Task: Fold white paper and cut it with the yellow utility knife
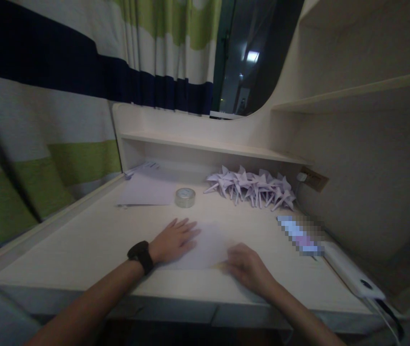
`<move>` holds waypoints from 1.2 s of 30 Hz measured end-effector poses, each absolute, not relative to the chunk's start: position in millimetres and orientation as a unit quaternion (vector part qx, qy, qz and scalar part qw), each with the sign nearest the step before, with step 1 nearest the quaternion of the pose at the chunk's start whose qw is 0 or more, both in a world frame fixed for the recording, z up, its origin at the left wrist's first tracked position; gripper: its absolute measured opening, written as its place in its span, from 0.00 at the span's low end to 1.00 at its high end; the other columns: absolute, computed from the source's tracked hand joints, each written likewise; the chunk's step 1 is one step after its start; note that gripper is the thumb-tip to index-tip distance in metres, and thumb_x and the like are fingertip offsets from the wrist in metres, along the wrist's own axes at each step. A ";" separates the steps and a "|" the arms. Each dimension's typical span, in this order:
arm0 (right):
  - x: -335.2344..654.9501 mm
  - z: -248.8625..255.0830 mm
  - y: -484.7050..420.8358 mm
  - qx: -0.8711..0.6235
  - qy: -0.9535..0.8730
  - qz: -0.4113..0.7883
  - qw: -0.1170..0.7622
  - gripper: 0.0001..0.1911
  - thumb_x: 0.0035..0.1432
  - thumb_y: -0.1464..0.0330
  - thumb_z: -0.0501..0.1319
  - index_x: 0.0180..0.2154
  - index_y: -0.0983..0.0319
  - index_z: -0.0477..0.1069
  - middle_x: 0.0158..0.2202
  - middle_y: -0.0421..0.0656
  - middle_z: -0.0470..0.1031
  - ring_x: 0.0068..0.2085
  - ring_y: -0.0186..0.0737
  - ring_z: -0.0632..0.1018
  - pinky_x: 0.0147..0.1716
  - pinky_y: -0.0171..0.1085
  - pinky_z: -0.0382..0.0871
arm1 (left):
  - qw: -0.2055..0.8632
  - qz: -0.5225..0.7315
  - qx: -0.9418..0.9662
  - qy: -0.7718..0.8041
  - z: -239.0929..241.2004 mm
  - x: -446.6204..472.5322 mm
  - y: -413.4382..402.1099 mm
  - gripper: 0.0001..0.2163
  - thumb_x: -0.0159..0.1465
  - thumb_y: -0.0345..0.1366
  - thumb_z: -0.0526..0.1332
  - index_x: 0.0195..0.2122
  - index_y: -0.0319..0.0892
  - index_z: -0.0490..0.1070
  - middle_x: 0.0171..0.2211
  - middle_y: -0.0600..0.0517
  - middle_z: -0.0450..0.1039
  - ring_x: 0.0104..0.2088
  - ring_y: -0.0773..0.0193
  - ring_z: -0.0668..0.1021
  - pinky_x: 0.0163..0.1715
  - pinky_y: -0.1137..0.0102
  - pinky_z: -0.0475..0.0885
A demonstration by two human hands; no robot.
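Observation:
A white sheet of paper [208,247] lies flat on the desk near its front edge. My left hand [176,240], with a dark watch [140,256] on the wrist, presses flat on the sheet's left part, fingers spread. At the right edge of the sheet, my right hand [245,266] is closed, its fingers curled and slightly blurred. A yellowish smear shows by its fingertips; what it holds there I cannot make out. Beyond the sheet stands a roll of clear tape [185,197].
Folded paper pinwheels [251,186] are heaped at the back right. A stack of white paper [147,186] lies at the back left. To the right are a pixelated phone-like object [300,235] and a white power strip [351,271] with a cable. A low shelf [212,148] overhangs the back.

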State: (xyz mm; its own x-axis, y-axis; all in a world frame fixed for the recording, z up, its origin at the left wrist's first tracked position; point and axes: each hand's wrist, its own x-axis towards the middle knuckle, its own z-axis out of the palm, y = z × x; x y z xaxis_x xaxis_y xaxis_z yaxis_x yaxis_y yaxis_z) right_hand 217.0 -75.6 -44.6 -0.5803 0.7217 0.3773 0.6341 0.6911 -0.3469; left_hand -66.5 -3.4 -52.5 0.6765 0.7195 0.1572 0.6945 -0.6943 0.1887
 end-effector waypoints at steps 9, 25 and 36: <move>211.2 -42.9 -79.9 -0.383 -0.884 0.069 0.258 0.11 0.61 0.66 0.59 0.29 0.61 0.76 0.30 0.45 0.72 0.37 0.40 0.71 0.37 0.37 0.65 | 0.057 0.117 0.914 0.385 -53.5 -67.2 -3.1 0.24 0.68 0.52 0.44 0.63 0.55 0.56 0.65 0.50 0.52 0.65 0.48 0.54 0.60 0.48 0.46; 205.2 -40.2 -89.1 -0.404 -0.882 0.061 0.236 0.10 0.62 0.66 0.58 0.34 0.61 0.78 0.32 0.46 0.72 0.37 0.42 0.71 0.37 0.38 0.64 | 0.051 0.103 0.913 0.391 -53.3 -64.8 -7.1 0.34 0.62 0.62 0.48 0.64 0.49 0.53 0.66 0.43 0.48 0.65 0.42 0.51 0.60 0.45 0.43; 200.6 -40.7 -96.4 -0.441 -0.865 0.054 0.233 0.08 0.59 0.70 0.59 0.36 0.60 0.77 0.35 0.46 0.74 0.38 0.43 0.71 0.38 0.39 0.64 | 0.046 0.104 0.914 0.390 -51.0 -64.5 -9.9 0.34 0.63 0.61 0.46 0.65 0.48 0.52 0.66 0.43 0.48 0.65 0.40 0.51 0.60 0.44 0.43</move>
State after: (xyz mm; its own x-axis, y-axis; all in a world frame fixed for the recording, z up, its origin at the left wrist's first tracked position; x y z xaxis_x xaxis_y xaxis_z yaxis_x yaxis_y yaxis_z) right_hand 200.6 -96.4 -40.7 -0.5021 0.7884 0.3554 0.7380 0.6049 -0.2990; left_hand -64.5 -9.9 -51.0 0.6748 0.7218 0.1537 0.7029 -0.6921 0.1640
